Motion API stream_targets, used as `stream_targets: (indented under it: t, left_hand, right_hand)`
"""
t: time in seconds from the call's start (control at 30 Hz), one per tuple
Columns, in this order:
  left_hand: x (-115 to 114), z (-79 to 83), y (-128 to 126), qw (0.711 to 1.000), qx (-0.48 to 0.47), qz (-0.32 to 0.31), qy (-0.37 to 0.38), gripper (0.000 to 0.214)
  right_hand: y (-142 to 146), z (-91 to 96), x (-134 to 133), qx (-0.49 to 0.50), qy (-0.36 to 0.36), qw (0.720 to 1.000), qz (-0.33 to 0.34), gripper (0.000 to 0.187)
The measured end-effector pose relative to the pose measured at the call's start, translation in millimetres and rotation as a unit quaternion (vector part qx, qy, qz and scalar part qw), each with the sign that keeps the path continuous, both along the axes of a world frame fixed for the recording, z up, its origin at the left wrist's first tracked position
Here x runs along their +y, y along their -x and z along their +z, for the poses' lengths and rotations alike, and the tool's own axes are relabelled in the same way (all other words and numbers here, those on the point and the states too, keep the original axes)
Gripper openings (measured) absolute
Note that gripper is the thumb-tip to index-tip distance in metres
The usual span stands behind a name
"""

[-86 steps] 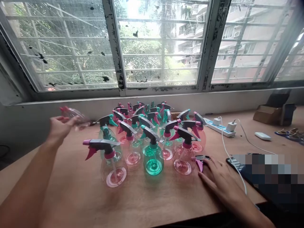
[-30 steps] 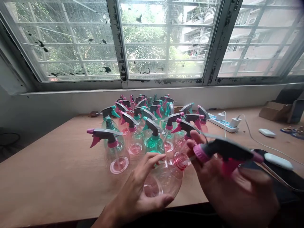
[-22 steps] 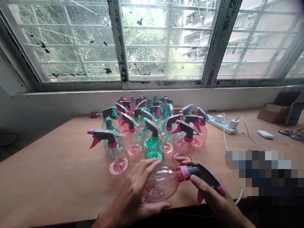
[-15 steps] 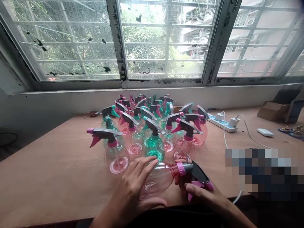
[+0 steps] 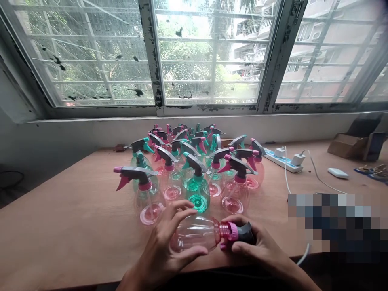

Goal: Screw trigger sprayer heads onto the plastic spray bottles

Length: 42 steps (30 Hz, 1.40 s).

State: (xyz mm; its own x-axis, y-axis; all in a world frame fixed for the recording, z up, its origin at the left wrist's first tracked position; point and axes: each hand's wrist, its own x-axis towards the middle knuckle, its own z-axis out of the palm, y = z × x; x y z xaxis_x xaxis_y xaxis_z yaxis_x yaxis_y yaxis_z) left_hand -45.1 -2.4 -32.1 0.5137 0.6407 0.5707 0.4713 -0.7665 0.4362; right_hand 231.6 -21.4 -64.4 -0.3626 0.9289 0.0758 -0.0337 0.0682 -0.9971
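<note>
A clear pink spray bottle (image 5: 198, 233) lies on its side at the front of the table, its neck pointing right. My left hand (image 5: 162, 236) curves round its base end, thumb below and fingers above. At the neck, my right hand (image 5: 263, 245) grips the black and pink trigger sprayer (image 5: 243, 233), thumb on the near side and fingers behind it. Pink thread shows between the bottle's shoulder and the collar. Just behind stand a green spray bottle (image 5: 197, 194), a pink spray bottle (image 5: 235, 197) and another pink one (image 5: 148, 206), all upright.
Several more pink and green spray bottles (image 5: 172, 178) stand grouped toward the window wall. On the right are a power strip (image 5: 281, 159) with plugged-in chargers and white cables, a white mouse-like object (image 5: 338, 173) and a cardboard box (image 5: 347, 144). A blurred patch covers the right front.
The trigger sprayer has turned about the neck, its lever swinging out of plain view. My right hand has shifted its hold around it. The bottle sits slightly lower and more level.
</note>
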Motion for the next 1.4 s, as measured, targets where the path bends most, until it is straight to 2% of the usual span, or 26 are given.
stream_targets:
  t: [0.1, 0.17, 0.33, 0.37, 0.53, 0.6, 0.73, 0.8, 0.93, 1.03, 1.13, 1.23, 1.3, 1.4]
  left_hand:
    - [1, -0.2, 0, 1.0, 0.013, -0.014, -0.015, 0.055]
    - [1, -1.4, 1, 0.999, 0.014, -0.028, -0.008, 0.048]
    - [2, -7.1, 2, 0.995, -0.052, -0.01, 0.089, 0.035]
    - [3, -8.1, 1, 0.993, -0.057, -0.002, 0.102, 0.037]
    - [2, -12.7, -1, 0.978, -0.075, 0.004, 0.194, 0.083]
    - [-1, -15.5, -1, 0.967, -0.08, 0.013, 0.242, 0.095]
    - [-9, -17.7, 3, 0.926, -0.085, 0.04, 0.365, 0.106]
    - [-11, -15.1, 6, 0.915, -0.092, 0.029, 0.393, 0.101]
    - [-10, -9.9, 7, 0.903, -0.153, -0.005, 0.401, 0.086]
    - [-7, -13.7, 7, 0.917, -0.177, -0.009, 0.357, 0.095]
    - [-5, -20.9, 8, 0.936, -0.161, -0.033, 0.311, 0.098]
    - [-5, -23.8, 10, 0.943, -0.141, -0.043, 0.3, 0.106]
    - [-6, -22.1, 12, 0.931, -0.157, -0.049, 0.327, 0.114]
    - [-8, -18.5, 13, 0.907, -0.179, -0.062, 0.375, 0.101]
  right_hand:
    - [3, 3.9, 1, -0.047, -0.035, 0.997, -0.048, 0.035]
    - [4, 3.0, 1, -0.032, -0.022, 0.998, -0.053, 0.035]
    - [5, -3.8, 1, -0.003, 0.035, 0.999, -0.04, 0.04]
    - [5, -4.4, 2, -0.009, 0.037, 0.999, -0.037, 0.04]
    - [4, -3.8, 6, 0.02, 0.061, 0.998, -0.018, 0.035]
    - [4, -3.8, 7, 0.036, 0.063, 0.997, -0.02, 0.036]
    - [3, -6.0, 7, 0.039, 0.069, 0.997, -0.019, 0.04]
    - [2, -7.2, 7, 0.038, 0.066, 0.997, -0.019, 0.039]
    - [2, -9.1, 9, 0.054, 0.079, 0.995, -0.011, 0.039]
    - [2, -9.5, 9, 0.077, 0.096, 0.992, -0.005, 0.04]
    - [3, -8.3, 9, 0.09, 0.106, 0.99, -0.011, 0.04]
    - [3, -6.4, 8, 0.088, 0.106, 0.99, -0.017, 0.04]
    - [2, -5.9, 7, 0.083, 0.097, 0.992, -0.018, 0.041]
    - [2, -6.6, 6, 0.082, 0.098, 0.992, -0.023, 0.044]
